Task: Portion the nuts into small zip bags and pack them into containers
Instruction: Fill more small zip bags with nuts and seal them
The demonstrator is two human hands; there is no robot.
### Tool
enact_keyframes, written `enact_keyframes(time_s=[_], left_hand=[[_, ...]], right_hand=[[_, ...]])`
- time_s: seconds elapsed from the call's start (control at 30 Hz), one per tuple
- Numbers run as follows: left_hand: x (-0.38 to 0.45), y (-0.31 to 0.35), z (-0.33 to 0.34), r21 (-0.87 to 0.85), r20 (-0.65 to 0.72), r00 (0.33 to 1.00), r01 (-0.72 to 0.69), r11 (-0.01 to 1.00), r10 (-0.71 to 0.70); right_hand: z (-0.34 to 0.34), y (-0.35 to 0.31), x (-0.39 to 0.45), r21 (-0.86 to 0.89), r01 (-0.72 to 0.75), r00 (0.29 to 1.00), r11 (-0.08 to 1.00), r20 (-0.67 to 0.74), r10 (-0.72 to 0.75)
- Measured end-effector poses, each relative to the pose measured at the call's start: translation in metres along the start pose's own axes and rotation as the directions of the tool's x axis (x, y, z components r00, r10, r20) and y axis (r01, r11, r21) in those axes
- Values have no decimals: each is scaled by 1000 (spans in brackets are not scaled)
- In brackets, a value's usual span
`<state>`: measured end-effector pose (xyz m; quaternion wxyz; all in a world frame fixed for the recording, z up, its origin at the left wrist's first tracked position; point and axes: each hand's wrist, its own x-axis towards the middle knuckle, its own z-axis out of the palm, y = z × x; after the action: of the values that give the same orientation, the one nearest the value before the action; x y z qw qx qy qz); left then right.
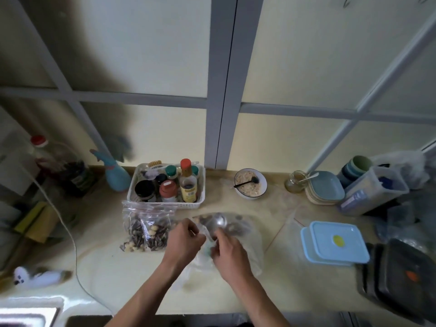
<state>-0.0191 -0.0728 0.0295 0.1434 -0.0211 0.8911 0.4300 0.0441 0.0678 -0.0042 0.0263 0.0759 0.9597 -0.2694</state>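
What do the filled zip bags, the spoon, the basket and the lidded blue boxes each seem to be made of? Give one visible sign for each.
Filled zip bags: thin clear plastic film; the nuts show through.
Spoon: probably polished metal; its bowl shines silver.
Basket: white plastic, apparently; slotted, moulded walls.
Blue boxes: matte, opaque plastic, judging by their even pale colour and rounded corners.

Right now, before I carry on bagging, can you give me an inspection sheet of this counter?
Surface: beige countertop, sink corner at lower left.
Job's things: two filled zip bags of nuts; metal spoon; light blue lidded containers.
Clutter: white condiment basket, oat bowl, blue plates, spray bottle.
Grippers: left hand and right hand both pinch a clear plastic bag.
Cables: white cord across the left side.
Surroundings: frosted window panes behind.
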Motion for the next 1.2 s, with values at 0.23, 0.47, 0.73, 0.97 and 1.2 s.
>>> enact_keyframes(time_s=[0.23, 0.47, 0.73, 0.97, 1.2], left_hand=[[9, 16, 9, 352, 197, 971, -198, 915, 134], [17, 42, 25, 195, 77, 996, 18, 981, -34], [-1, 46, 20, 134, 273, 951, 113, 985, -147], [-25, 28, 22, 156, 497, 868, -93, 983, 3], [-50, -1, 54, 144, 411, 907, 39, 989, -96]], right_hand=[[-34, 37, 25, 87, -1, 999, 996, -51, 5], [-69, 19, 13, 196, 550, 826, 812, -266, -496], [-71, 43, 30, -54, 358, 805, 932, 524, -279], [-77, 55, 35, 219, 205, 694, 954, 655, -299], [-66, 53, 34, 427, 64, 758, 902, 567, -322]])
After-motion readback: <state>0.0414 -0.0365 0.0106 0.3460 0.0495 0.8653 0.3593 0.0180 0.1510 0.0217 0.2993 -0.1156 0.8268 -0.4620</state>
